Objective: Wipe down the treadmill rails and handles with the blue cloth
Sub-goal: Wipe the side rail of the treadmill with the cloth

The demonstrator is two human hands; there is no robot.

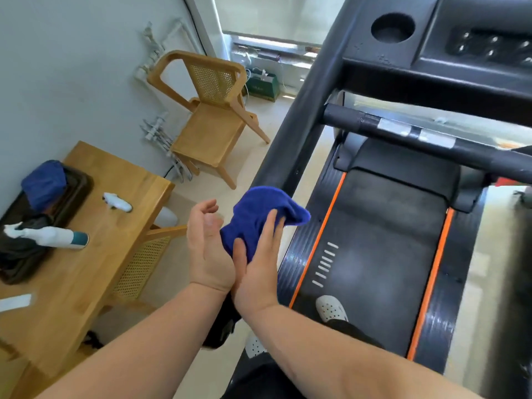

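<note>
Beside the treadmill rail [302,125], right hand [256,279] clamps blue cloth [259,214]; left hand [205,249] spread, perhaps touching.

— Any writing you can read?
— None. The green bag [263,84] carries a pale mark, far too small to make out.
— And the treadmill console [431,57]?
— Its buttons [492,39] are blurred; the belt [383,249] bears only plain white bars [325,263], no letters.
</note>
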